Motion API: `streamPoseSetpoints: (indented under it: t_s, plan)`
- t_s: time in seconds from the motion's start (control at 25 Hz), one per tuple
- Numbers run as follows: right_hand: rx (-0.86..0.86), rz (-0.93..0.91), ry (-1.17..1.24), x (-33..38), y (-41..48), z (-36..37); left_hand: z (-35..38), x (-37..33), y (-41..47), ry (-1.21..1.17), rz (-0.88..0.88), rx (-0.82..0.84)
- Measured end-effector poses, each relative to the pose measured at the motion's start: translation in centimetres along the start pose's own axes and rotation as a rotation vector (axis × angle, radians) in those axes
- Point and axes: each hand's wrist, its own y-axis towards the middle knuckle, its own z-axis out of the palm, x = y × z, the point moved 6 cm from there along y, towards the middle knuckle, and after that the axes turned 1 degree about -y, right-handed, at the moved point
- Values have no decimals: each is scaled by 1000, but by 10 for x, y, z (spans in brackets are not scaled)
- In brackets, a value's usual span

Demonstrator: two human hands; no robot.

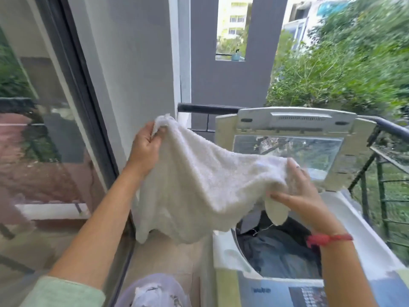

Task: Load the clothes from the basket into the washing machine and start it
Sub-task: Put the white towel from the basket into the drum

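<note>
Spreading of a white towel (199, 185) between two hands above and left of the open washing machine (365, 247). An upper corner is pinched by the left hand (145, 149); the opposite edge is gripped by the right hand (296, 196), close over the drum opening, where dark clothes (276, 251) already lie. The lid (287, 147) is raised. The basket (155, 291), partly visible at the bottom edge, appears to hold more laundry. The towel is judged soft, limp and light: it sags between the grips, so hold is best taken at corners or edges, and bunching is advised before lowering.
</note>
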Motion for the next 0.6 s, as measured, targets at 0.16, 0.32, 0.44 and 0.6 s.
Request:
streamPoseSetpoints:
  t_s: [0.16,0.32,0.44,0.6]
  plan:
    - [-196,96,195,-60,-5,-84,108,-47,9,37,112,152]
    - [-371,156,161,-129,-3,-156,195,-82,15,87,272,316]
    - [-144,386,-172,-184,6,-168,245,-87,14,123,291,450]
    - [23,243,-256,-177,31,-152,302,-92,-2,247,321,743]
